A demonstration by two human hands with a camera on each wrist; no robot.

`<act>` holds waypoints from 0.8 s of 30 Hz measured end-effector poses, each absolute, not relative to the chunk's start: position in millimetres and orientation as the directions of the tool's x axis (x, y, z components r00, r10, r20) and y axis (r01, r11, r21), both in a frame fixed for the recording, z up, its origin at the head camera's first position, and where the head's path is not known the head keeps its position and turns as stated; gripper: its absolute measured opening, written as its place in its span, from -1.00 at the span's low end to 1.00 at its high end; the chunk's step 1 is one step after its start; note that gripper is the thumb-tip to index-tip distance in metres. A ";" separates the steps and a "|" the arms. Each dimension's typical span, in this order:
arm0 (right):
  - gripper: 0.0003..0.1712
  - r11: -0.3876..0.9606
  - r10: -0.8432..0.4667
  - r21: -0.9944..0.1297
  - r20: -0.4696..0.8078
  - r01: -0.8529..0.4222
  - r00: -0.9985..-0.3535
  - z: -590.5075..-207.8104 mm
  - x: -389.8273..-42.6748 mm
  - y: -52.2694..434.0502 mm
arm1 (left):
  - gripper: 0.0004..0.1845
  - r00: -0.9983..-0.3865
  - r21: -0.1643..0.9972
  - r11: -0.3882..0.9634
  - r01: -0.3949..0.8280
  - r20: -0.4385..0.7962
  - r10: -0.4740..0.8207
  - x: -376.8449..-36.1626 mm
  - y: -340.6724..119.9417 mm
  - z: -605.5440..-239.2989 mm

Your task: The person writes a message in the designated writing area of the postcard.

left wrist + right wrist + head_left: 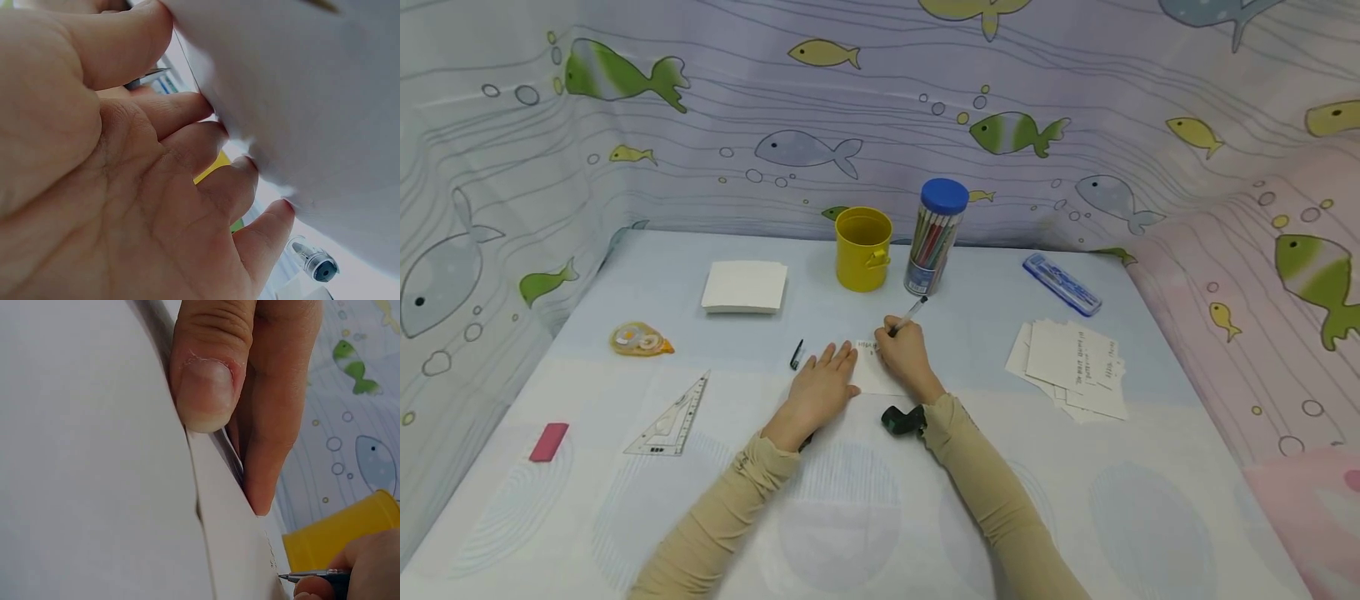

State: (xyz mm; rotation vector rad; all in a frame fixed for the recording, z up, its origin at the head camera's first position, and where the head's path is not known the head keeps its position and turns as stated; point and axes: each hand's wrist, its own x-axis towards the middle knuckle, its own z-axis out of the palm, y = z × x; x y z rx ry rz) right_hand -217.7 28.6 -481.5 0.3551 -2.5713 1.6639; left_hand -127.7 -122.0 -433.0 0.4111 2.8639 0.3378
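Card [874,377], small and white, lies flat on the table [1000,500] straight ahead of the person, between the two hands, with its long axis running away from the body toward the yellow cup [863,248]. Left hand [822,385] rests on the card's left edge with fingers straight and spread, pressing it down; the left wrist view shows those fingertips [215,134] lined up against the paper [300,94]. Right hand [906,354] sits at the card's far right corner, fingers curled around a pen [910,315] whose upper end slants up and away toward the blue-lidded pencil jar [936,237]. In the right wrist view the pen tip [284,575] touches the card's far edge beside faint written marks. Both hands touch the card; the right one is nearer the writing. A pen cap [797,354] lies just left of the left hand.
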 end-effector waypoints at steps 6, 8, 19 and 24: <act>-0.54 0.415 -0.187 -0.878 0.175 -0.239 -0.967 -482.6 -218.3 27.6 | -0.32 -0.934 0.265 0.935 0.236 -0.203 0.294 -127.0 -122.4 -433.1; -0.53 0.423 -0.190 -0.873 0.176 -0.242 -0.966 -482.5 -218.8 27.5 | -0.32 -0.934 0.268 0.934 0.234 -0.205 0.293 -127.1 -122.6 -433.2; -0.53 0.451 -0.205 -0.866 0.137 -0.218 -0.969 -477.8 -217.6 28.4 | -0.32 -0.935 0.257 0.933 0.251 -0.185 0.303 -128.4 -122.6 -434.8; -0.52 0.422 -0.176 -0.881 0.153 -0.215 -0.972 -480.5 -217.5 28.1 | -0.32 -0.935 0.252 0.934 0.252 -0.186 0.302 -128.6 -122.6 -435.4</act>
